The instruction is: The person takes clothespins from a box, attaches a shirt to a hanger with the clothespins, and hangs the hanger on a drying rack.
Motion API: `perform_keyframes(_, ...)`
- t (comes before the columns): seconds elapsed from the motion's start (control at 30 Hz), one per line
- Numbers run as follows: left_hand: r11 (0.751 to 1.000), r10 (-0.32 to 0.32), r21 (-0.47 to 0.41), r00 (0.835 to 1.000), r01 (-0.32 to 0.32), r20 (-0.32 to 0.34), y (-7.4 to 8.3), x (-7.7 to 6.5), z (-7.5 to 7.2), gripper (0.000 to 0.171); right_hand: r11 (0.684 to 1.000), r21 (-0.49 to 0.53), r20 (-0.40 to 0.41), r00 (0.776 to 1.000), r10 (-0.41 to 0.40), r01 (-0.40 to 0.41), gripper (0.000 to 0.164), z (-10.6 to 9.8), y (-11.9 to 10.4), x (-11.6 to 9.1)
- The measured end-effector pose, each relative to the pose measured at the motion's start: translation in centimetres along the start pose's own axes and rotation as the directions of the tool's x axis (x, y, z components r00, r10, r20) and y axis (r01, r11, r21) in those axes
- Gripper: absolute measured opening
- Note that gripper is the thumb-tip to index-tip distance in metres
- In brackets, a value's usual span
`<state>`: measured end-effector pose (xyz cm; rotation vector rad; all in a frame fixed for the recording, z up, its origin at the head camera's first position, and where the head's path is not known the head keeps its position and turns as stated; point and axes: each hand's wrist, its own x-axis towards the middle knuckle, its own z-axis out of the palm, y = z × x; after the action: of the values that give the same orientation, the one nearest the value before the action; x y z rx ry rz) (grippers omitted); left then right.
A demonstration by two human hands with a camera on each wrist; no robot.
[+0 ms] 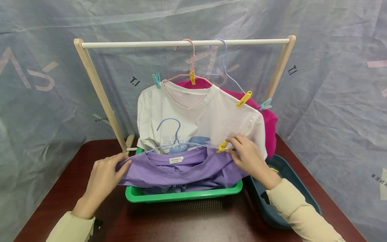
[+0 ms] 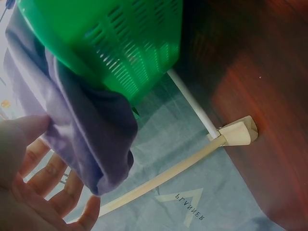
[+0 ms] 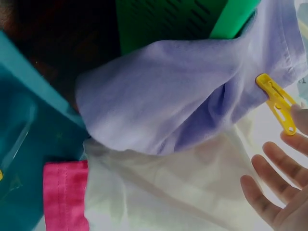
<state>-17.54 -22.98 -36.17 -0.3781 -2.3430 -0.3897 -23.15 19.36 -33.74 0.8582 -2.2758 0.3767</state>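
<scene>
A purple T-shirt [image 1: 193, 173] lies over the green basket [image 1: 184, 196], with a blue hanger [image 1: 177, 136] set in its neck and the hook standing up. My left hand [image 1: 104, 174] pinches the shirt's left shoulder between thumb and fingers. In my right hand [image 1: 246, 156], thumb and index finger pinch a yellow clothespin [image 3: 276, 103], whose other end sits on the shirt's right shoulder edge by the hanger arm. The remaining right fingers are spread in the right wrist view. Part of the shirt's body drops into the basket, out of sight.
Behind, a wooden rack with a white rod [image 1: 136, 44] carries a white T-shirt [image 1: 193, 114] on a pink hanger and a magenta garment [image 1: 272, 129] on a blue one, with yellow and blue clothespins attached. A dark blue bin [image 1: 290, 188] stands at the right, under my right forearm.
</scene>
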Motion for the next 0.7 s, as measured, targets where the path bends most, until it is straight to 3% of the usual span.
perform_keyframes(0.43, 1.000, -0.009, 0.003, 1.000, 0.009, 0.001, 0.0, 0.1, -0.1, 0.017, 0.992, -0.112, -0.017, 0.998, -0.065, 0.063, 0.033, -1.7, 0.5, -1.0)
perform_keyframes(0.7, 1.000, -0.013, 0.002, 1.000, 0.013, -0.009, -0.1, 0.0, -0.1, 0.015, 0.983, -0.182, 0.014, 1.000, -0.020, 0.022, 0.035, -3.3, 1.7, -2.6)
